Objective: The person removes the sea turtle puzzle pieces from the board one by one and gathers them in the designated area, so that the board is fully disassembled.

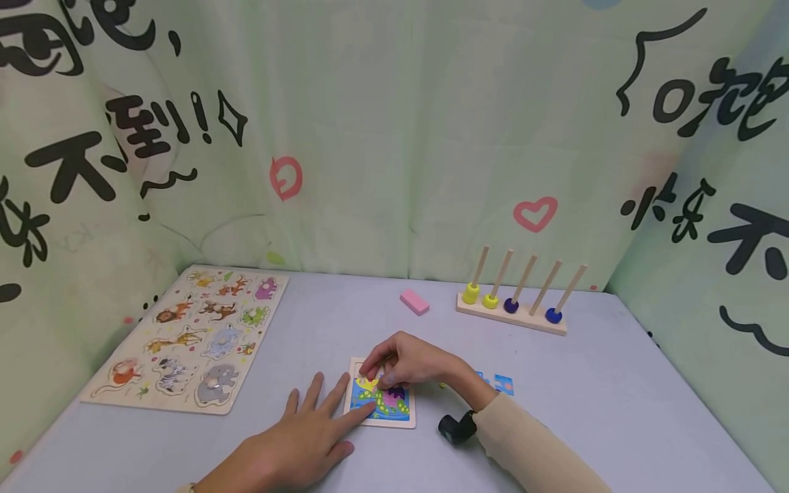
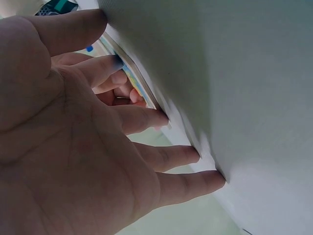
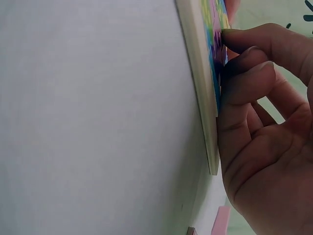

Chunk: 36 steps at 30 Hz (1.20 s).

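A small framed jigsaw puzzle (image 1: pixel 394 424) with a blue, green, yellow and pink picture lies between the two hands. My left hand (image 1: pixel 302 433) is spread flat, its index finger resting on the puzzle's lower left part. Over the upper part is my right hand (image 1: pixel 409 359), thumb and index finger bent together at the picture. They pinch a puzzle piece, mostly hidden by the fingers. In the right wrist view the curled fingers (image 3: pixel 247 78) touch the puzzle's face. The left wrist view shows the left palm (image 2: pixel 73 142) with fingertips on the white tabletop.
Loose blue puzzle pieces (image 1: pixel 503 384) lie right of the puzzle, partly behind the right forearm. A large animal peg board (image 1: pixel 206 348) sits at the left. A pink block (image 1: pixel 414 302) and a wooden peg stand with coloured beads (image 1: pixel 524 319) stand towards the back curtain.
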Tool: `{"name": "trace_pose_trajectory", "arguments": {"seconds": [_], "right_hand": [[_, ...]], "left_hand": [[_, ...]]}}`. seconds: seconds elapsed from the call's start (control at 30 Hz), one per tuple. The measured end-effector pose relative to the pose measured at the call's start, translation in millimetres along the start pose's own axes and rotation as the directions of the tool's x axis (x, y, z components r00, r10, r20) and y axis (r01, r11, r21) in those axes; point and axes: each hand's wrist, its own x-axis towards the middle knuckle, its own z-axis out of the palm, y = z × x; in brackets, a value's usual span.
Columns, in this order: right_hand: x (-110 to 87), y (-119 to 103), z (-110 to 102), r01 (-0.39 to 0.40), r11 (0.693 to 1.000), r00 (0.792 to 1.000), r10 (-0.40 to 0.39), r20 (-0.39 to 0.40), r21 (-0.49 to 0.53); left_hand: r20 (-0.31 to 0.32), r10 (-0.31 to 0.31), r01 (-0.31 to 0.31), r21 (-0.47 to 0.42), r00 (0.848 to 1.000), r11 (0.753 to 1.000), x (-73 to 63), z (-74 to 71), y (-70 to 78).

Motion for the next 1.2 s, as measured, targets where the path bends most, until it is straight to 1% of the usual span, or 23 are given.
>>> {"name": "trace_pose_trajectory", "arguments": {"seconds": [0.37,0.73,1.0,1.2], "right_hand": [[0.4,-0.6,-0.3,0.000,1.000,1.000,0.000,0.005,0.002],[-0.4,1.1,-0.2,0.032,0.999,0.999,-0.031,0.022,-0.021],[-0.1,-0.1,2.2,-0.004,1.000,1.000,0.003,-0.008,-0.017],[0.7,-3.4,4.2,-0.002,0.998,1.000,0.001,-0.023,-0.062]], "left_hand": [[-0.011,-0.018,0.018,0.015,1.000,1.000,0.1,-1.0,2.0],[0.016,-0.039,0.039,0.008,0.999,0.999,1.7,-2.5,2.5],[0.008,-0.025,0.025,0.004,1.000,1.000,1.1,-1.8,1.2],[0.009,-0.013,0.013,0.000,1.000,1.000,1.1,-0.8,-0.1]]}}
